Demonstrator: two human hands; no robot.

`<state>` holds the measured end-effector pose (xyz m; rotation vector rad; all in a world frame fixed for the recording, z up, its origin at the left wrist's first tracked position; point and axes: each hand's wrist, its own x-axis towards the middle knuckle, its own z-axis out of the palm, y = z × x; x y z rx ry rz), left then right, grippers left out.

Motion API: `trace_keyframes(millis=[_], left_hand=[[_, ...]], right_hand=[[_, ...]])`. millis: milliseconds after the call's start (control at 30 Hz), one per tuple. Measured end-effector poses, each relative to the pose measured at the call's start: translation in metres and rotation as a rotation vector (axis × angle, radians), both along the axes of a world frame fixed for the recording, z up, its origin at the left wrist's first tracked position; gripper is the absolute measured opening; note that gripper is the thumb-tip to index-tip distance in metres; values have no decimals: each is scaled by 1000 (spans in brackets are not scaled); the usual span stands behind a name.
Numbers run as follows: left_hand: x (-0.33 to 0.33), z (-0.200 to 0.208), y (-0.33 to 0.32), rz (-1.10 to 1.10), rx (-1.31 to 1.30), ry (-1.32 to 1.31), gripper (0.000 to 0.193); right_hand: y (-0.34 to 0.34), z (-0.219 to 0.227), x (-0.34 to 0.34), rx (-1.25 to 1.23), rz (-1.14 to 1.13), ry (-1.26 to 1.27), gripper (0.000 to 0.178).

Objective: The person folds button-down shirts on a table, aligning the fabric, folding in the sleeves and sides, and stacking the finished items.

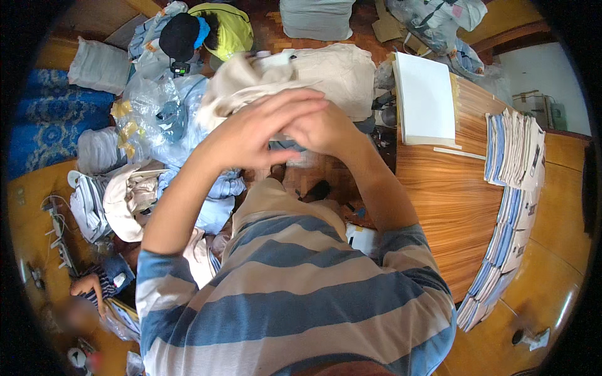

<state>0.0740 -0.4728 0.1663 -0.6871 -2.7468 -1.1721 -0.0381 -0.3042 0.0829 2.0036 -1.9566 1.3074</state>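
In front of my body both hands come together in mid-air, slightly smeared by motion. My left hand (266, 128) has its fingers stretched out across the back of my right hand, with its thumb apart below. Most of my right hand's (323, 130) fingers are hidden behind the left one, so I cannot tell how they are bent. I see nothing held in the left hand. Just beyond my hands lies crumpled beige cloth (235, 91), beside a flatter beige cloth-covered surface (342, 75).
A wooden table (439, 213) on the right bears a white board (425, 97) and stacks of folded garments (511, 150). Clear plastic bags (153, 109) and garment piles (132, 200) crowd the left. A person in yellow (232, 34) is at the far side; another person (91, 288) sits lower left.
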Motion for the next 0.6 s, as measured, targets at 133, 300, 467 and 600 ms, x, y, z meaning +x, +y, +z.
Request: trace_keyframes(millis=[133, 300, 467, 600], left_hand=[[-4, -83, -7, 426, -256, -40, 56], [29, -145, -24, 635, -283, -275, 23], [76, -94, -92, 711, -354, -314, 30], [102, -29, -165, 740, -232, -412, 24]], right_hand=[[20, -39, -5, 32, -319, -503, 21], [14, -56, 0, 289, -274, -450, 23], [-53, -26, 38, 398, -153, -334, 25], [-129, 18, 69, 324, 11, -462, 24]])
